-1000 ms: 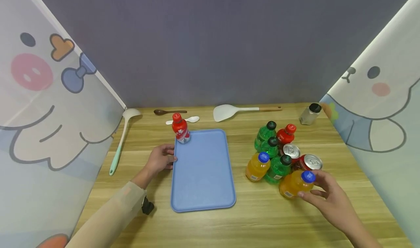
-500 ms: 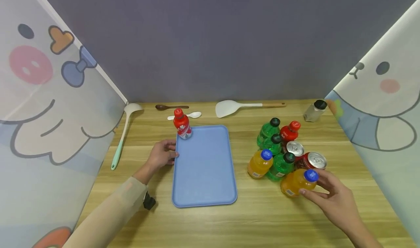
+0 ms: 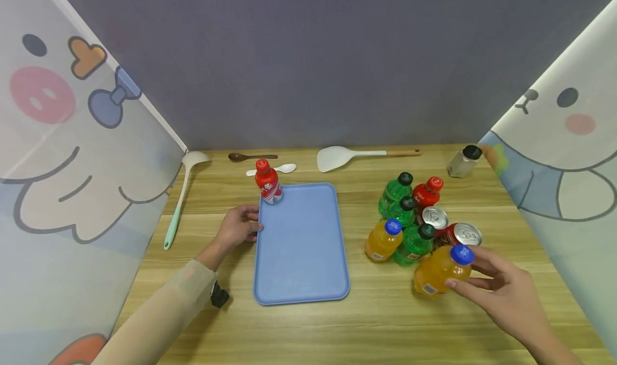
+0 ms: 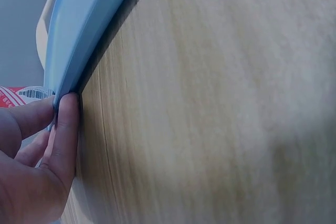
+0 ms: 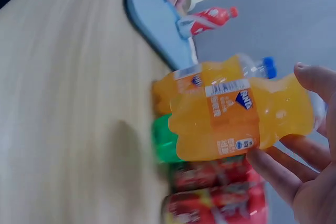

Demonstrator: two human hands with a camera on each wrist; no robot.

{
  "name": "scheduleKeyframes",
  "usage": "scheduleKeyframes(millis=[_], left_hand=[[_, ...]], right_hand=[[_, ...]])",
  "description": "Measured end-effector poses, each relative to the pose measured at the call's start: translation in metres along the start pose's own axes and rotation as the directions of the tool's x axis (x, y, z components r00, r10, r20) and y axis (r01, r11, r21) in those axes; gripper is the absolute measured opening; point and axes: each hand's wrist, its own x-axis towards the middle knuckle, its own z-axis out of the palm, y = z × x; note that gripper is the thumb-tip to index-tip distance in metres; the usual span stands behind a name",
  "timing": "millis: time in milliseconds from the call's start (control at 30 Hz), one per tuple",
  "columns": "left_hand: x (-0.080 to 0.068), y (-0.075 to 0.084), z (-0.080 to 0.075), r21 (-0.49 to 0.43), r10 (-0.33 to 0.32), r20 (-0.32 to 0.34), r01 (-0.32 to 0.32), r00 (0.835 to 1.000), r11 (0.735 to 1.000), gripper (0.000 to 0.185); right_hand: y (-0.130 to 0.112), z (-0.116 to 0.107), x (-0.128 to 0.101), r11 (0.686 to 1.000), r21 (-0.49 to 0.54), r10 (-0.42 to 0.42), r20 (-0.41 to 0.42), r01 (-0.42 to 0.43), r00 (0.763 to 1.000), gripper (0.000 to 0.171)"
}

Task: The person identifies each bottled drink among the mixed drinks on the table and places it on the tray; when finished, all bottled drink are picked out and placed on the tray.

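Right hand (image 3: 506, 295): my thumb and fingers clamp round the upper part of an orange bottle (image 3: 441, 273), near a red can (image 3: 464, 234), well right of the blue tray (image 3: 301, 252). Can't tell whether its base touches the table (image 3: 385, 327). Left hand (image 3: 237, 226): I pinch the tray's left rim. Red bottle (image 3: 270, 186) stands at the tray's far left corner.

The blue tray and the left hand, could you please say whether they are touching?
Touching: the left wrist view shows the left hand pinching the blue tray by its rim.
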Motion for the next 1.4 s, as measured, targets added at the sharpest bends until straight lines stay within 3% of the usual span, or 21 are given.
scheduleKeyframes(millis=[333, 467, 600, 833, 1067, 1400], left_hand=[[-0.004, 0.002, 0.001, 0.011, 0.000, -0.004, 0.000, 1.000, 1.000, 0.056], [-0.005, 0.003, 0.001, 0.015, -0.004, -0.005, 0.004, 1.000, 1.000, 0.056], [-0.005, 0.003, 0.001, 0.012, -0.004, -0.008, 0.004, 1.000, 1.000, 0.055], [-0.005, 0.002, 0.002, 0.006, 0.004, -0.007, -0.004, 1.000, 1.000, 0.054], [-0.003, 0.001, 0.002, 0.022, -0.006, -0.003, 0.007, 1.000, 1.000, 0.054], [-0.004, 0.004, 0.002, 0.048, -0.003, -0.008, 0.003, 1.000, 0.999, 0.054]], right_hand=[[-0.050, -0.019, 0.020, 0.986, 0.064, -0.155, 0.038, 0.152, 0.987, 0.066], [-0.072, -0.018, 0.034, 0.979, 0.042, -0.201, 0.060, 0.198, 0.978, 0.068], [-0.091, -0.011, 0.050, 0.966, 0.096, -0.250, 0.104, 0.241, 0.963, 0.069], [-0.119, 0.023, 0.084, 0.941, 0.218, -0.289, 0.128, 0.258, 0.949, 0.063], [-0.139, 0.066, 0.122, 0.937, 0.327, -0.189, 0.165, 0.127, 0.968, 0.053], [-0.148, 0.141, 0.155, 0.951, 0.292, -0.159, 0.170, 0.104, 0.973, 0.052]])
